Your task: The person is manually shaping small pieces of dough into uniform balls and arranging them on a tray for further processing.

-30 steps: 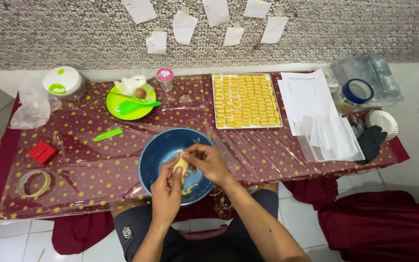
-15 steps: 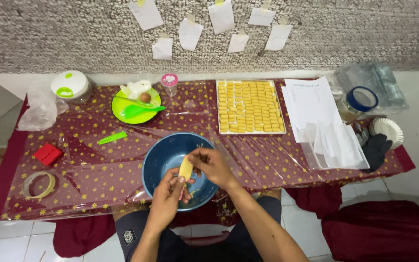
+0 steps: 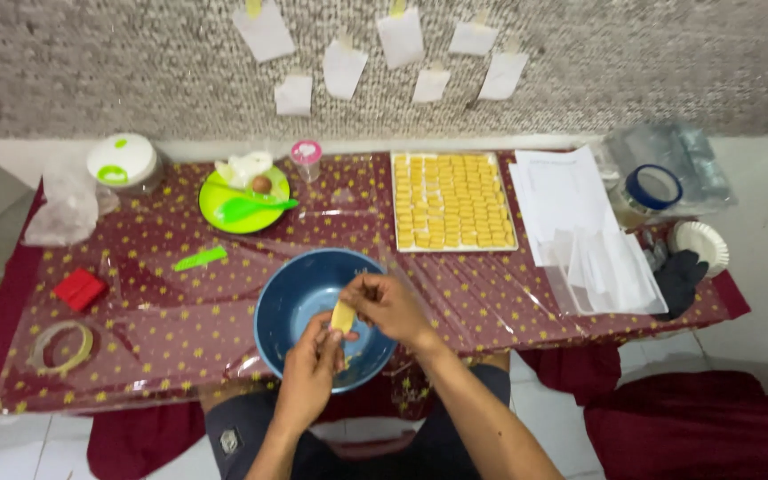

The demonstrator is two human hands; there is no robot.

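Nearby, tray of yellow pieces [image 3: 452, 202], green plate [image 3: 244, 201], paper sheets [image 3: 571, 204]

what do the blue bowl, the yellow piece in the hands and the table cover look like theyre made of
Bowl: probably plastic, an even blue with a soft sheen, though enamel cannot be ruled out. Yellow piece: seems to be soft dough, matte and pale, pinched between both hands, left hand and right hand. Table cover: dotted maroon cloth under what looks like clear plastic film, showing glare and creases.

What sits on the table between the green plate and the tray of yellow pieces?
In the head view, only a small pink-lidded jar stands near the back between the green plate and the tray; otherwise bare tablecloth.
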